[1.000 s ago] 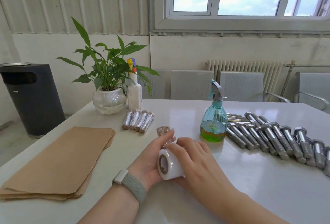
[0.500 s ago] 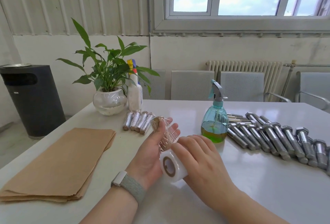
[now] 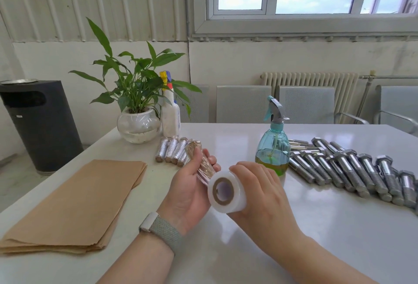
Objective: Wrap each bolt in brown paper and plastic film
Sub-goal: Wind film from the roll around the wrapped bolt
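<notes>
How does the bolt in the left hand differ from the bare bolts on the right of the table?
The held bolt is covered in brown paper and clear film; the bare bolts show plain metal. The held bolt is off the table in the left hand; the bare bolts lie on the table in a row. Both look similar in length.

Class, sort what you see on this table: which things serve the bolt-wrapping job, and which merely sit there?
Job: film roll, wrapped bolt in left hand, brown paper sheets, bare bolts, finished bolts.
Idle: potted plant, white spray bottle, blue spray bottle.
</notes>
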